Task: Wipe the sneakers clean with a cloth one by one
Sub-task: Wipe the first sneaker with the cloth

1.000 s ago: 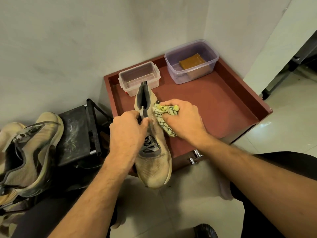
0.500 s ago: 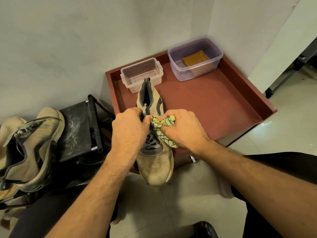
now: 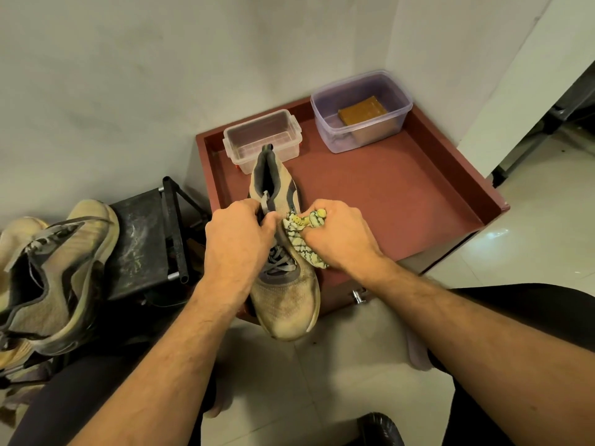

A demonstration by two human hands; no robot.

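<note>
A dirty tan sneaker (image 3: 285,304) with grey laces is held over the front edge of a red tray-top cabinet (image 3: 402,194), toe toward me. My left hand (image 3: 238,239) grips it at the tongue and laces. My right hand (image 3: 341,236) holds a bunched yellow-and-white patterned cloth (image 3: 304,236) and presses it against the sneaker's right side by the lace area. More tan sneakers (image 3: 54,281) lie in a heap at the far left.
On the tray stand a small clear lidded box (image 3: 262,140) behind the sneaker's heel and a larger clear tub (image 3: 360,111) with a brown block inside. A black folding stool (image 3: 145,243) stands between the cabinet and the heap. Walls close in behind; tiled floor lies below.
The cloth in my right hand has slid back along the sneaker's right side from the ankle toward the lace area. My left hand keeps its grip at the tongue.
</note>
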